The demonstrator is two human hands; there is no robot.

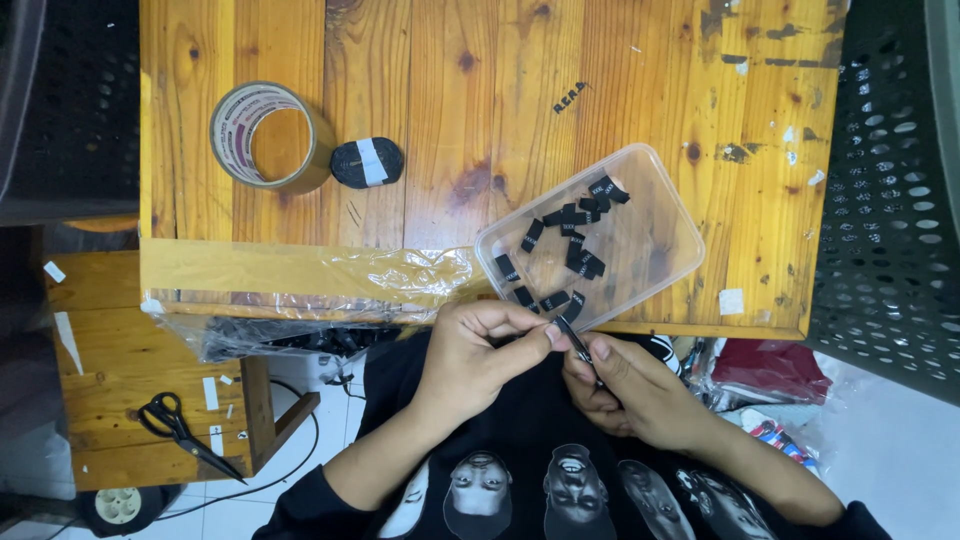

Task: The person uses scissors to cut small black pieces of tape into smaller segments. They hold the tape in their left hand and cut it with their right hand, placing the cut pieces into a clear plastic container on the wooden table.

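A small black label is pinched between left hand and right hand — it could be dropped if the fingertip grip loosens, beside the plastic tray.

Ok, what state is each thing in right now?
Clear plastic container: open, lidless, holding small black fabric labels.
Brown tape roll: lying flat on the wooden table.
Black scissors: closed, on the lower bench.
Left hand and right hand: both pinching one black label strip.
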